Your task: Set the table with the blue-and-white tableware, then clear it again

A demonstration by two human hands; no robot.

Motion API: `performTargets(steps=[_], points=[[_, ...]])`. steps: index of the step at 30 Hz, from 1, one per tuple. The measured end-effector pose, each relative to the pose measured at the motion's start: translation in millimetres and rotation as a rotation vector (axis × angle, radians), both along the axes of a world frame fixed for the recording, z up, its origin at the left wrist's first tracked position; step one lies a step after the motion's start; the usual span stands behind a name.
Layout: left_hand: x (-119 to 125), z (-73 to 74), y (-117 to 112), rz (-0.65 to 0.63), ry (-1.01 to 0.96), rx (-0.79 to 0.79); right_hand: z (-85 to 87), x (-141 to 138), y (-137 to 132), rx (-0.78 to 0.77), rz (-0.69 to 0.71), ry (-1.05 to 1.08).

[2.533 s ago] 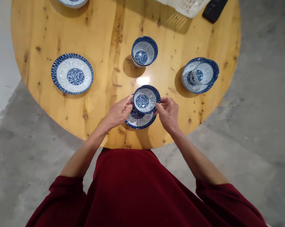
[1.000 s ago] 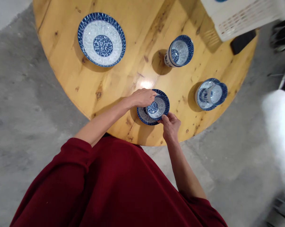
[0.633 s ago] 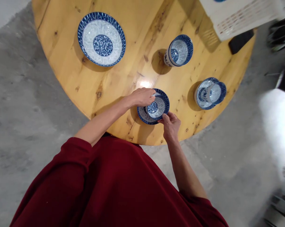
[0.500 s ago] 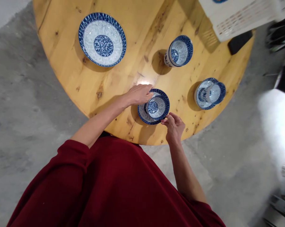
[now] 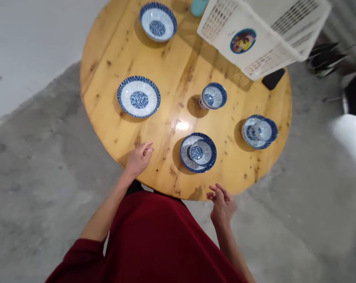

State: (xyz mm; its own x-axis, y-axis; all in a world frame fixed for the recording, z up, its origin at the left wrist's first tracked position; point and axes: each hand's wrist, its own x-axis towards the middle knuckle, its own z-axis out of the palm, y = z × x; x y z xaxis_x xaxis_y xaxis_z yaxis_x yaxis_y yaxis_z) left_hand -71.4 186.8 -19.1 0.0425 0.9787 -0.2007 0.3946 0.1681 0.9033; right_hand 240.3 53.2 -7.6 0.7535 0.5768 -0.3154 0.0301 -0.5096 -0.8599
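A small blue-and-white bowl (image 5: 201, 152) sits inside a wider blue-rimmed bowl (image 5: 185, 147) near the table's front edge. My left hand (image 5: 139, 160) hovers to its left over the wood, empty, with loosely bent fingers. On the other side, my right hand (image 5: 222, 205) is at the table's front edge below the nested pair. Its fingers are spread and hold nothing. Both hands are clear of the bowls. A blue-rimmed plate or shallow bowl (image 5: 139, 99) lies beyond my left hand.
On the round wooden table (image 5: 163, 153) are stacked small bowls (image 5: 213, 96), another nested pair (image 5: 259, 132) at right and a large bowl (image 5: 158, 22) at the far left. A white plastic basket (image 5: 219, 23), a dark flat object (image 5: 273, 79) and a turquoise item (image 5: 198, 6) stand at the back.
Both hands have let go of the nested bowls, the left drawing back leftwards and the right towards the edge. The view has shifted, showing more of the table's far side.
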Motion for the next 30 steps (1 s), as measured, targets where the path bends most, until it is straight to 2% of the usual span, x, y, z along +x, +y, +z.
performTargets(steps=[4,9,13,17,24,30], points=[[-9.7,-6.0,-21.1,-0.024,-0.004,-0.028,-11.4,-36.5,-19.2,-0.044,0.009,0.113],[-20.8,-9.6,-44.6,-0.050,0.046,-0.085,-18.1,-62.7,-27.9,-0.061,0.141,0.225],[-28.3,-10.3,-61.0,-0.006,0.073,-0.096,-21.4,-61.7,-20.0,-0.078,0.223,0.285],[-27.4,-3.8,-74.7,0.068,0.083,-0.107,-23.3,-54.9,-6.2,-0.073,0.300,0.301],[-1.7,11.6,-90.1,0.048,0.112,-0.115,-27.7,-48.0,-6.7,-0.035,0.320,0.400],[13.2,16.8,-111.2,0.083,0.143,-0.127,-35.0,-46.6,-10.0,-0.044,0.403,0.463]])
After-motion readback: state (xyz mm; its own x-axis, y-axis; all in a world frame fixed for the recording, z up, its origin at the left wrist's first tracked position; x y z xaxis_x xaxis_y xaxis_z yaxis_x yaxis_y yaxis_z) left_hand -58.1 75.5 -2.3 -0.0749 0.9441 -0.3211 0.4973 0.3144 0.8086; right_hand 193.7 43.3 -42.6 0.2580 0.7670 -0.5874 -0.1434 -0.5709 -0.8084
